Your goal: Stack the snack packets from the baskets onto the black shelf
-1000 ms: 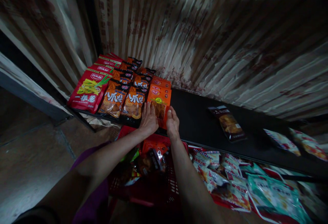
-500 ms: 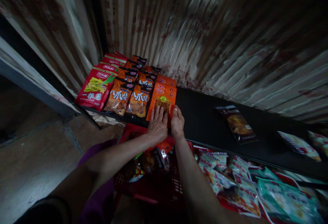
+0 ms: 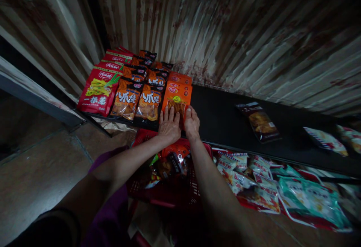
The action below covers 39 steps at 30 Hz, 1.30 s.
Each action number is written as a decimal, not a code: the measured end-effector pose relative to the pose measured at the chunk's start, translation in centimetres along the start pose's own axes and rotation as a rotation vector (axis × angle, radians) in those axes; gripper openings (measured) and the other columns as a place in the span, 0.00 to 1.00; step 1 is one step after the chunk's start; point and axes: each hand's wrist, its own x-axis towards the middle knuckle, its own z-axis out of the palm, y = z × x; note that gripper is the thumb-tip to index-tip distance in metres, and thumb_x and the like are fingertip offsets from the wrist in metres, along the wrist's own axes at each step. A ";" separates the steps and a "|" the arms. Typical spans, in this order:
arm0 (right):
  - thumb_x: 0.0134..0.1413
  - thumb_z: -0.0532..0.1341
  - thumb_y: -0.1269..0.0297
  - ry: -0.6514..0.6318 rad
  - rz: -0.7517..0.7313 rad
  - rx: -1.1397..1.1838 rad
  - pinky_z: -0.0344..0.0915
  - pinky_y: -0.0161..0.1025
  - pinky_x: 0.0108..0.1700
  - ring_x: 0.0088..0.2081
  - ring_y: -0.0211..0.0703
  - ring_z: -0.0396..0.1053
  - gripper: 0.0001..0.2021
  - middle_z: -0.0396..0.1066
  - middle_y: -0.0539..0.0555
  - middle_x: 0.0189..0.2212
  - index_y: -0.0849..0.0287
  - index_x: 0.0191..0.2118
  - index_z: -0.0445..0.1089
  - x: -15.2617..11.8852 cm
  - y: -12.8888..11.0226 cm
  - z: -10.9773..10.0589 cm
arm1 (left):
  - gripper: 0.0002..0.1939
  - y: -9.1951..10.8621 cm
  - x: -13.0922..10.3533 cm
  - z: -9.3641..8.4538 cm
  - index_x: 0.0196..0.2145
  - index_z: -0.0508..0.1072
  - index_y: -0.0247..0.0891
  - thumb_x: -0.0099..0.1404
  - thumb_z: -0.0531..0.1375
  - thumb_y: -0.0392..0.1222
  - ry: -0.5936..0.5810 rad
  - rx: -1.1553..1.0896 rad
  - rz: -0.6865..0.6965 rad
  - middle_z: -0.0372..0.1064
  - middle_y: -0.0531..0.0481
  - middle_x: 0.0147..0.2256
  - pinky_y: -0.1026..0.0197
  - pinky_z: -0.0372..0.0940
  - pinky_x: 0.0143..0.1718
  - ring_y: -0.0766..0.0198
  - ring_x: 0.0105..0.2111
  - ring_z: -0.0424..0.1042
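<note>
An orange snack packet (image 3: 177, 98) leans at the right end of a row on the black shelf, with like packets behind it. My left hand (image 3: 169, 126) lies on the lower part of its front, palm down, fingers spread. At the packet's right edge is my right hand (image 3: 192, 123), its fingers bent together against that side; their far side is hidden. Left of the packet stand orange-and-black snack bags (image 3: 148, 102). Beyond them are red snack bags (image 3: 98, 92). Below my wrists, a red basket (image 3: 166, 203) holds mixed packets (image 3: 172, 166).
A brown snack bag (image 3: 261, 122) lies on the black shelf (image 3: 217, 111) to the right, with white packets (image 3: 325, 141) farther along. Lower down are white-and-red bags (image 3: 263, 192) and teal bags (image 3: 313, 202). A pleated curtain (image 3: 225, 32) hangs behind the shelf.
The shelf and its goods appear slightly higher and farther left as the camera view shifts. Both hands stay against the same orange packet.
</note>
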 end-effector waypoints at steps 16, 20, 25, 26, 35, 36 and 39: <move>0.61 0.43 0.49 0.001 -0.114 -0.130 0.49 0.51 0.62 0.60 0.48 0.57 0.26 0.63 0.59 0.57 0.59 0.54 0.64 0.3 1.1 1.0 | 0.32 -0.4 0.1 0.9 0.61 0.56 0.30 0.60 0.54 0.40 0.048 0.130 0.047 0.44 0.36 0.65 0.41 0.38 0.64 0.45 0.66 0.37; 0.61 0.43 0.48 -0.005 -0.134 -0.129 0.50 0.52 0.62 0.60 0.48 0.57 0.26 0.63 0.58 0.57 0.58 0.54 0.64 0.3 1.2 0.9 | 0.31 -0.4 0.1 1.2 0.61 0.57 0.30 0.60 0.54 0.41 0.083 0.127 0.048 0.46 0.35 0.64 0.42 0.38 0.64 0.45 0.66 0.38; 0.61 0.44 0.49 0.002 -0.142 -0.108 0.49 0.51 0.63 0.61 0.47 0.56 0.25 0.63 0.58 0.57 0.58 0.54 0.64 0.4 1.5 1.1 | 0.31 -0.5 0.1 1.4 0.60 0.58 0.31 0.60 0.55 0.40 0.106 0.113 0.058 0.46 0.37 0.64 0.41 0.39 0.63 0.46 0.66 0.38; 0.61 0.45 0.50 0.003 -0.143 -0.100 0.49 0.52 0.63 0.61 0.47 0.56 0.25 0.62 0.57 0.58 0.58 0.54 0.64 0.4 1.5 1.1 | 0.31 -0.6 0.1 1.4 0.60 0.58 0.31 0.60 0.54 0.39 0.109 0.112 0.063 0.47 0.37 0.64 0.41 0.39 0.64 0.47 0.66 0.38; 0.60 0.48 0.60 0.117 -0.370 -0.001 0.54 0.50 0.61 0.60 0.44 0.56 0.19 0.60 0.58 0.59 0.58 0.53 0.64 -4.4 -1.0 -2.4 | 0.27 -0.3 -1.6 2.0 0.58 0.60 0.28 0.61 0.54 0.39 0.215 0.058 0.304 0.48 0.35 0.64 0.41 0.41 0.64 0.47 0.66 0.34; 0.61 0.48 0.61 0.133 -0.398 0.012 0.55 0.50 0.61 0.60 0.44 0.57 0.18 0.60 0.59 0.58 0.58 0.53 0.65 -5.5 -1.2 -3.0 | 0.26 -0.1 -2.2 2.2 0.58 0.60 0.30 0.62 0.53 0.39 0.211 0.030 0.372 0.50 0.36 0.63 0.42 0.43 0.64 0.48 0.66 0.35; 0.61 0.48 0.64 0.158 -0.454 0.032 0.58 0.48 0.59 0.57 0.43 0.61 0.17 0.64 0.60 0.54 0.59 0.52 0.65 -8.9 -0.9 -4.8 | 0.23 0.9 -4.5 3.2 0.57 0.60 0.34 0.65 0.50 0.37 0.166 -0.105 0.516 0.58 0.39 0.59 0.48 0.51 0.62 0.55 0.64 0.47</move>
